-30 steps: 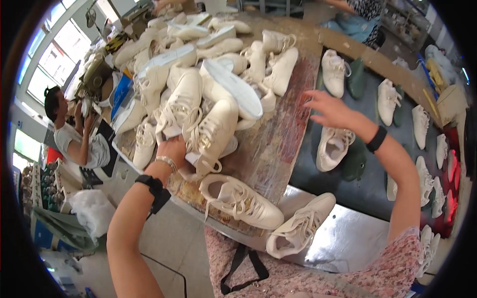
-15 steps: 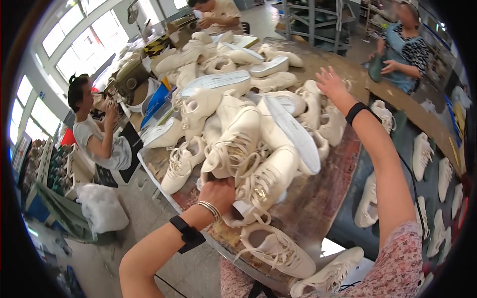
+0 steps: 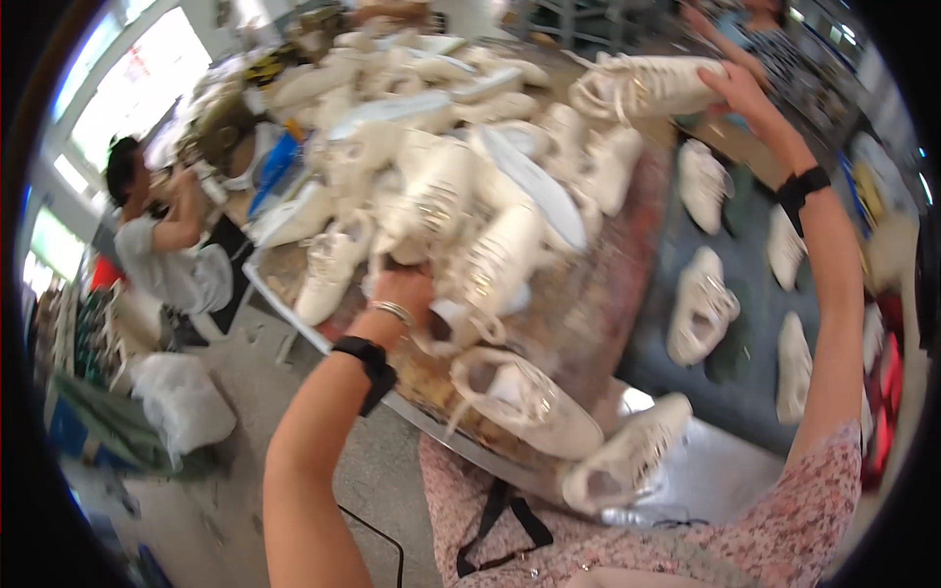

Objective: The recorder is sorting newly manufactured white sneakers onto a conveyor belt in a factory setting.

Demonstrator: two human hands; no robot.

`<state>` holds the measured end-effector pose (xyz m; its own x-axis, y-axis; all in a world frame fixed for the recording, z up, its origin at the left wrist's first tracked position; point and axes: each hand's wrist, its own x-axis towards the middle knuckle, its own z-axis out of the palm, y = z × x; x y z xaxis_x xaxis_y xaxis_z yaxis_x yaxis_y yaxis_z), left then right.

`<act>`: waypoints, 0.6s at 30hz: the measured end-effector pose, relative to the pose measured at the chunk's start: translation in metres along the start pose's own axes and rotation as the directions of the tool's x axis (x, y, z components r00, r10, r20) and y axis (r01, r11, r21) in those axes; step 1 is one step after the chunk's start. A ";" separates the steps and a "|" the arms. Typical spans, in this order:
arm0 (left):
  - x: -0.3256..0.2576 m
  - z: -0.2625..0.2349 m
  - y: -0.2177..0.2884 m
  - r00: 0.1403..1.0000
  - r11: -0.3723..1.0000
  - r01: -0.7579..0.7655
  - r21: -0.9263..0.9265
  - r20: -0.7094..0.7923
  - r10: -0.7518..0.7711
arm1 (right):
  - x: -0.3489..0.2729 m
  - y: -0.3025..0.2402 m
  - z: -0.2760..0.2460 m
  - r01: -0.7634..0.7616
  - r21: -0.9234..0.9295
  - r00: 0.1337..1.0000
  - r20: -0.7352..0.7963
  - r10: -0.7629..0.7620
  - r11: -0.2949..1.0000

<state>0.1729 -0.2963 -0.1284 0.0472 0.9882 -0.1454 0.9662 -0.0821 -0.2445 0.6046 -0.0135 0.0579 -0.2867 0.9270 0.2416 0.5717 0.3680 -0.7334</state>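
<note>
Cream sneakers lie heaped across the worn tabletop (image 3: 608,294). Above its far edge the right hand (image 3: 735,86) grips a laced cream sneaker (image 3: 642,86), held sideways, toe rightward. The left hand (image 3: 402,294) is closed on another sneaker (image 3: 490,269) in the pile.

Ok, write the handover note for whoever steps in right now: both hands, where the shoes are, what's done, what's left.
Right hand: raised at the far side, grip shut on a cream sneaker held in the air above the table.
Left hand: at the near edge of the shoe pile, closed on a shoe there; which one is blurred.
Worktable: pile at its centre, two loose sneakers at the near edge.
Grey mat on the right: single sneakers laid out apart.
Done: several shoes on the mat.
Left: most of the pile, plus the lifted sneaker, not yet set down.
</note>
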 end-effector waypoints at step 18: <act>0.002 -0.014 0.022 0.996 0.994 0.078 -0.072 0.047 -0.075 | -0.541 0.183 -0.033 -0.824 0.354 0.563 0.413 0.716 0.443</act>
<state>0.1975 -0.2943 -0.1208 -0.0375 0.9845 -0.1715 0.9827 0.0052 -0.1852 0.8891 -0.4455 -0.1860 -0.0696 0.7554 -0.6515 0.2174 -0.6260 -0.7489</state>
